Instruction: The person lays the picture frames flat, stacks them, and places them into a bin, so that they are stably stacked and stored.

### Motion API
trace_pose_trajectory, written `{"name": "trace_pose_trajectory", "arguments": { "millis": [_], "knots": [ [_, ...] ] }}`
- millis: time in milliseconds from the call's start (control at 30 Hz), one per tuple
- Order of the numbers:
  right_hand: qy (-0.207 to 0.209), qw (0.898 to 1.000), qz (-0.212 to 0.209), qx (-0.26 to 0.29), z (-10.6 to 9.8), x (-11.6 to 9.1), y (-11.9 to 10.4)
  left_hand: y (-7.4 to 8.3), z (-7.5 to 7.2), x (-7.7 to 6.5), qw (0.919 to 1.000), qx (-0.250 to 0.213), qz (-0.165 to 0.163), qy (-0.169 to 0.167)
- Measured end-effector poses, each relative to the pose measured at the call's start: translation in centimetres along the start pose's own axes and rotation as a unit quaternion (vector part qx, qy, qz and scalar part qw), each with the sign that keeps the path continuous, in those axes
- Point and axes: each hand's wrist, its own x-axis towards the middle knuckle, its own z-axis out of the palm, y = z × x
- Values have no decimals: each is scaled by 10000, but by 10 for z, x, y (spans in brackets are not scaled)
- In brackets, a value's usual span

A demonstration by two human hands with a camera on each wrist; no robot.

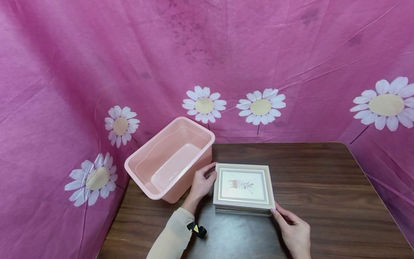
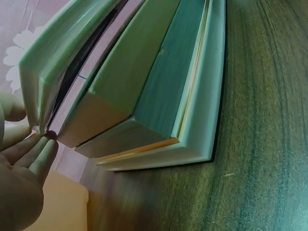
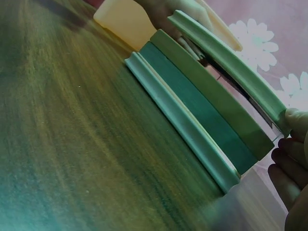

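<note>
A cream picture frame (image 1: 242, 167) with a small botanical print lies level over a stack of picture frames (image 1: 242, 212) on the table. Both wrist views show a narrow gap between this top frame (image 3: 231, 67) and the pieces below (image 2: 159, 86). My left hand (image 1: 201, 183) pinches its left edge, with the thumb above and fingertips beneath. At its near right corner, my right hand (image 1: 292, 228) pinches it between thumb and fingers. The stacked edges look greenish in the wrist views.
A pink plastic basin (image 1: 191, 176) stands to the left of the stack, close to my left forearm. Dark wood table (image 1: 330, 194) extends to the right. A pink curtain (image 1: 226, 43) with daisies hangs behind and at both sides. A black strap (image 1: 201, 232) is at my left wrist.
</note>
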Motion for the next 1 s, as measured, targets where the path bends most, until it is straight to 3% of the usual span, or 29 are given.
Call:
{"name": "trace_pose_trajectory", "arguments": {
  "millis": [333,700,833,1000],
  "knots": [
    [71,9998,-113,-135,3,-1,7,-6,-1,-1,9995,188,257,-41],
    [54,9997,-197,-125,4,-1,9,-10,-4,-4,9975,669,216,-63],
    [27,9998,-176,-55,4,-1,8,-13,-4,-4,9982,572,185,-49],
    [-69,9999,-64,92,3,-2,7,-17,-2,-5,9998,123,121,-29]
  ]
}}
